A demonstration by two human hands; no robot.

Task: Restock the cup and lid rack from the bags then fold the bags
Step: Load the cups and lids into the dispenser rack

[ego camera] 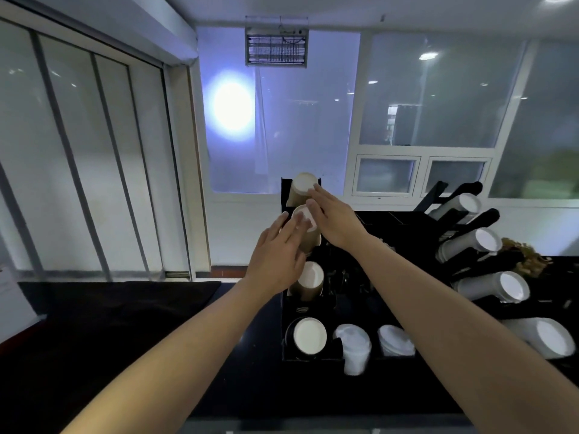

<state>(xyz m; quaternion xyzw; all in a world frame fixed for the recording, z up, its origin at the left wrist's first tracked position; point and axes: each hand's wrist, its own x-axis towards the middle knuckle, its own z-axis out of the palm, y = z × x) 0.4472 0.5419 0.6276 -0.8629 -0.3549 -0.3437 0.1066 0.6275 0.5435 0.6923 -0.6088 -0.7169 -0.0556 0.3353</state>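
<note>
Both hands, left (275,258) and right (333,219), press straight fingers on the cups (308,233) lying in the rack (285,308); they look light and crushable, best held around the sides

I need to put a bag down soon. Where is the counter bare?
Bare: dark counter left of the black cup rack, and the strip in front of it. Crowded: right of the rack, white cup stacks and lids; both hands are at the rack's brown cups.

Cup rack (286,311) left of lid stacks (376,343), on counter (250,386).
</note>
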